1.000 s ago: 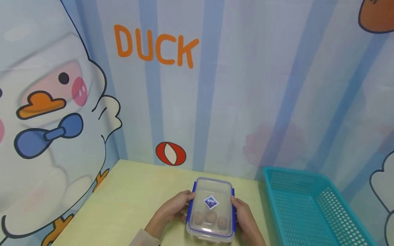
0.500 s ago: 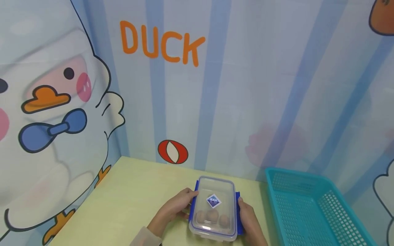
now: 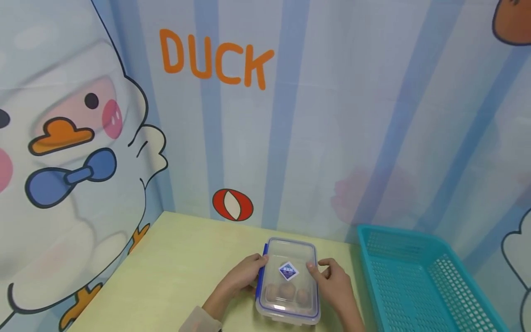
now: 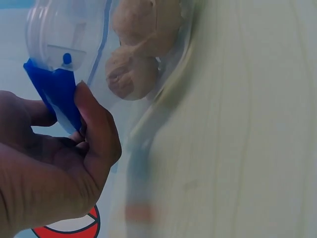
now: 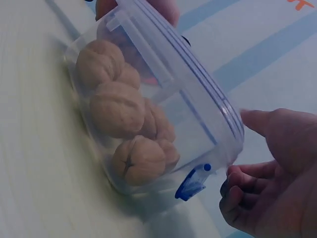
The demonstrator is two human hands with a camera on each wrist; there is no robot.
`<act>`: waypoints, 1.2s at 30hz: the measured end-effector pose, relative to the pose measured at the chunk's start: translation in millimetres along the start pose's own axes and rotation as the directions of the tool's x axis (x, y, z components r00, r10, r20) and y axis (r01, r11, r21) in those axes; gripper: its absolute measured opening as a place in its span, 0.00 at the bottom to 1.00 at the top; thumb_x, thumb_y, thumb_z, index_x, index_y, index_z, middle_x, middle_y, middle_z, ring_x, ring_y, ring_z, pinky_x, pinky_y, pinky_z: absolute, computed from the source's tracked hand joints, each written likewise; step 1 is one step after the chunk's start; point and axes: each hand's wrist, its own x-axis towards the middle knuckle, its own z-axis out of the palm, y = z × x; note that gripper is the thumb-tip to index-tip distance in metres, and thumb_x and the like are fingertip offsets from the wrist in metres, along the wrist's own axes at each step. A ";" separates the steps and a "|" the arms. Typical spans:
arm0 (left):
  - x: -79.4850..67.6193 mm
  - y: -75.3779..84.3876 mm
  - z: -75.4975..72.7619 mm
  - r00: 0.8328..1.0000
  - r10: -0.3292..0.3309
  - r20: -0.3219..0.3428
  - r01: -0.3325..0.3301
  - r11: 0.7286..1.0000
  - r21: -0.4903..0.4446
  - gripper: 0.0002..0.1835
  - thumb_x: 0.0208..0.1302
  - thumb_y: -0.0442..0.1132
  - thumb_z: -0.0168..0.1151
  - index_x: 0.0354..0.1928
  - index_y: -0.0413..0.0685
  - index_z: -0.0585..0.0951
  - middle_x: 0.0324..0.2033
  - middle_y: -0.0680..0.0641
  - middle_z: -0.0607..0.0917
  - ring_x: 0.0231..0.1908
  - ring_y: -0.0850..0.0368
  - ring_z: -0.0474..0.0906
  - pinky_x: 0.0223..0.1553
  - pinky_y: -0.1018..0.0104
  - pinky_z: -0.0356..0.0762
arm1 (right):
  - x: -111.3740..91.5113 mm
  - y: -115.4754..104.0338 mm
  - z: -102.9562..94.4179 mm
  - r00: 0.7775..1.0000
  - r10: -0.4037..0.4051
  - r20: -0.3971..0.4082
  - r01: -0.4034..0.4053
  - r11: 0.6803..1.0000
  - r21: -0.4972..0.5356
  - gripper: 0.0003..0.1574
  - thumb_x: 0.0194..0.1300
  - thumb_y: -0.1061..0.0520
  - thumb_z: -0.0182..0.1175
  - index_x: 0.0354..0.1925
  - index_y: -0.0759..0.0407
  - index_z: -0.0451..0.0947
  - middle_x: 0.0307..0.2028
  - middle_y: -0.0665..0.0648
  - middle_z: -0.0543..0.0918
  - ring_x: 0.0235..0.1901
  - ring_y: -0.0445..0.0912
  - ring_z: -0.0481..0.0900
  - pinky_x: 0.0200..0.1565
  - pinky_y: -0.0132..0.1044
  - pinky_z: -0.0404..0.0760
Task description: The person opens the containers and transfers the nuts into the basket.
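Between my left fingers (image 4: 101,131), pinching a blue latch (image 4: 57,94), and my right fingers (image 5: 247,188), loosely bent by the lid (image 3: 286,256), the container (image 5: 183,139) lies lengthwise away from me.

Head view: the camera looks forward and down from above a pale yellow tabletop (image 3: 199,258), well back; a light-blue striped cloth backdrop (image 3: 323,129) fills the upper field, with a clear rectangular plastic box (image 3: 288,283) low in frame. Left wrist view: close range, past the left hand (image 4: 59,158) at the box's side, rolled so that the tabletop lies at right. Right wrist view: close and low, beside the right hand (image 5: 277,173), tabletop at left. Both wrist views share the round brown walnuts (image 5: 118,110); head and left wrist views share the red-and-white oval print (image 3: 233,204).
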 end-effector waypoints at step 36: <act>-25.4 38.4 -4.2 0.991 0.116 -0.071 -0.080 0.920 0.383 0.17 0.80 0.41 0.60 0.54 0.31 0.83 0.39 0.44 0.85 0.31 0.53 0.83 0.29 0.59 0.87 | -11.0 -14.8 -18.6 0.975 0.074 0.209 -0.091 0.993 0.071 0.24 0.75 0.57 0.65 0.59 0.75 0.77 0.29 0.58 0.79 0.21 0.48 0.78 0.25 0.43 0.84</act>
